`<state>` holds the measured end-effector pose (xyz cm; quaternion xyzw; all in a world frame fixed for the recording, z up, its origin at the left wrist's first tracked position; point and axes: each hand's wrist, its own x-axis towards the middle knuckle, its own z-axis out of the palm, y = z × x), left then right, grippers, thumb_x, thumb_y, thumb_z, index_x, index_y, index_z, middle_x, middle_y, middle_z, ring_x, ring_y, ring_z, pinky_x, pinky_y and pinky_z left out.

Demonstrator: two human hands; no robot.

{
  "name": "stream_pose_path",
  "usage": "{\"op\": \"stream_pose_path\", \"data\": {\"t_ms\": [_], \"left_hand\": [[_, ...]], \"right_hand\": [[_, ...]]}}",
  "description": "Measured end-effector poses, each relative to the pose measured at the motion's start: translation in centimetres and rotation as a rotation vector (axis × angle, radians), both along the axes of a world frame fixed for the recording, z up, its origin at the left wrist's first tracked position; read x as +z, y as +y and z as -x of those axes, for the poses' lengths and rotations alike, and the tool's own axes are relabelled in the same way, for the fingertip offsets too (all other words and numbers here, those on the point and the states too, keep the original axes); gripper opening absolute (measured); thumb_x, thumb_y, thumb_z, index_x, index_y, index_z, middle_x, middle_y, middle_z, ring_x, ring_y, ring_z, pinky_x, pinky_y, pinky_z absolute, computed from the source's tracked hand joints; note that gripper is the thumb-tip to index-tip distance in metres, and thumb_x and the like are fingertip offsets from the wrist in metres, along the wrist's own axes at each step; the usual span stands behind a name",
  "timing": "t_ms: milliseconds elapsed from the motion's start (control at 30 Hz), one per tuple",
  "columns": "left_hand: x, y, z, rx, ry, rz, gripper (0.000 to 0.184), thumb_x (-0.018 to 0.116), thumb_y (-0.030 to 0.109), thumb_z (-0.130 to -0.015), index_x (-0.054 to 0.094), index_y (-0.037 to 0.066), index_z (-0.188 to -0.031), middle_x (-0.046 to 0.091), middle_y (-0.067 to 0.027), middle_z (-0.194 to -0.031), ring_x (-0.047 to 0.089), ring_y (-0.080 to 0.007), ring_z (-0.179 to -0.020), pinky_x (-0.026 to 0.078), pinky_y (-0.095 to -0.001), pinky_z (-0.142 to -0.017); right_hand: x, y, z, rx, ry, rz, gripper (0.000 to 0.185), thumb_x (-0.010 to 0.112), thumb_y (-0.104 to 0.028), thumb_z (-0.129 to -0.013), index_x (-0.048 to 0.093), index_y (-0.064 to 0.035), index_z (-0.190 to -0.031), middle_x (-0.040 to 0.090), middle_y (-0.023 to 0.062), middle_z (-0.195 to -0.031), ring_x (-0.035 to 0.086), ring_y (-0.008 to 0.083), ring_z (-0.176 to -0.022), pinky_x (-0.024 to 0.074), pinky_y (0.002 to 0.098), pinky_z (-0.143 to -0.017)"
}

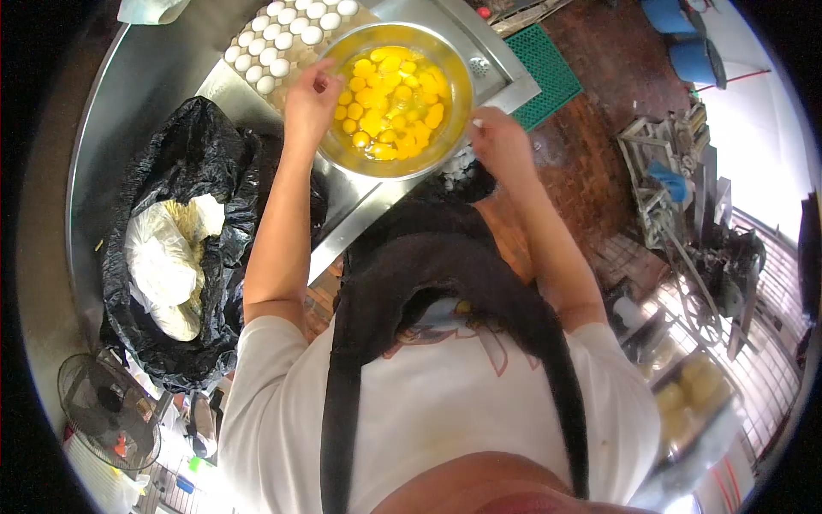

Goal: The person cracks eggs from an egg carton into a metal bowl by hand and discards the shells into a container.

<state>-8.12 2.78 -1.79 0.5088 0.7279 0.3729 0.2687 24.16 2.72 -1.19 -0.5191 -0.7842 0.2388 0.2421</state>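
Note:
A wide metal bowl (463, 64) stands on the steel counter, holding many raw eggs (390, 103), most with round, whole-looking yolks. My left hand (313, 92) is at the bowl's left rim, its fingers curled together; whatever they may hold is hidden. On the other side, my right hand (503, 147) is closed just outside the right rim, with a small white piece of eggshell (477, 123) showing at its fingertips. A tray of white eggs (282, 41) lies beside the bowl at upper left. Below the right rim, broken eggshells (462, 171) sit in a dark bag.
A black plastic bag (184, 141) with a white bag (163, 257) in it lies left of my arm. The steel counter's edge (342, 248) runs before me. A green mat (548, 73) is on the floor, and a fan (110, 411) stands at lower left.

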Motion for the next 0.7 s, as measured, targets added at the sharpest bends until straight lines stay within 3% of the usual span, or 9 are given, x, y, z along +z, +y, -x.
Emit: {"op": "stream_pose_path", "data": {"t_ms": [167, 700], "left_hand": [[-0.1, -0.3, -0.4, -0.003, -0.031, -0.077, 0.039, 0.071, 0.017, -0.088, 0.066, 0.001, -0.123, 0.065, -0.0062, -0.077, 0.061, -0.0161, -0.069, 0.051, -0.0311, -0.069], [-0.6, -4.2, 1.4, 0.115, -0.094, -0.033, 0.037, 0.071, 0.015, -0.087, 0.066, 0.003, -0.122, 0.065, -0.0065, -0.075, 0.060, -0.0152, -0.068, 0.051, -0.0306, -0.067]], "right_hand": [[-5.8, 3.6, 5.8, 0.314, -0.478, 0.092, 0.020, 0.054, -0.021, -0.089, 0.071, -0.0103, -0.094, 0.070, 0.0149, -0.083, 0.070, 0.0359, -0.081, 0.0559, 0.0483, -0.072], [-10.6, 6.6, 11.3, 0.414, -0.600, 0.123, 0.021, 0.055, -0.015, -0.087, 0.074, -0.0116, -0.095, 0.073, 0.0164, -0.095, 0.071, 0.0347, -0.092, 0.0567, 0.0485, -0.079]]}}
